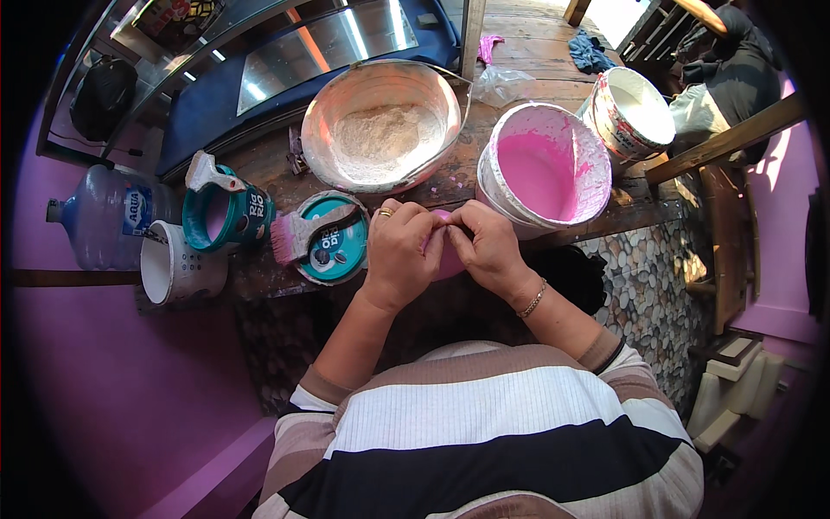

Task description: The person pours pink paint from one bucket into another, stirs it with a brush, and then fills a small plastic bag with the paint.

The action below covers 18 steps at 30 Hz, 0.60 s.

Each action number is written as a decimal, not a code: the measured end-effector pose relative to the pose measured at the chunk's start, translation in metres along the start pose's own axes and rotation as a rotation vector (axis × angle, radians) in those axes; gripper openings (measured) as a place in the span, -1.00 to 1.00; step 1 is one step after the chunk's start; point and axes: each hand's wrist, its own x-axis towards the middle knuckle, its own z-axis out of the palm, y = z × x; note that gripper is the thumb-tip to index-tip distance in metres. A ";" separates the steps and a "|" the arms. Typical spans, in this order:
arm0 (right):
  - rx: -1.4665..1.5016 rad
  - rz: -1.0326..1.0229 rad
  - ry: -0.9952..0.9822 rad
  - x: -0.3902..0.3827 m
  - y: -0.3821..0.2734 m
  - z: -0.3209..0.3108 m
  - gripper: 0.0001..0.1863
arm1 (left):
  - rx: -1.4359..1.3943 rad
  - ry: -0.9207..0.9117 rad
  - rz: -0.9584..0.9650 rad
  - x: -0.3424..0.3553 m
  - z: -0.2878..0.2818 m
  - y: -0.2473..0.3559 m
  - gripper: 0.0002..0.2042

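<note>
My left hand and my right hand meet at the table's near edge, fingertips pinched together on the neck of a pink balloon. The balloon's round body hangs between and below the hands, partly hidden by them. Just left of my left hand, a flat brush with pink bristles and a dark handle lies across a teal lid. To the right of my right hand stands a white bucket of pink liquid. Beyond both hands is a wide basin holding pale powder.
On the left stand a teal tub with a whitish brush across its rim, a white pail and a large water bottle. Another bucket stands back right. A plastic bag and dark cloth lie farther back.
</note>
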 end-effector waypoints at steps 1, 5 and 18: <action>0.001 0.000 0.000 0.000 0.000 0.000 -0.90 | 0.011 -0.018 0.011 0.001 -0.001 -0.001 -0.91; 0.034 0.007 -0.013 -0.001 0.000 0.001 -0.90 | -0.024 -0.054 -0.030 0.003 -0.002 -0.003 -0.93; 0.078 0.022 0.014 -0.003 0.006 0.006 -0.89 | -0.050 -0.179 0.036 0.013 -0.007 -0.010 -0.92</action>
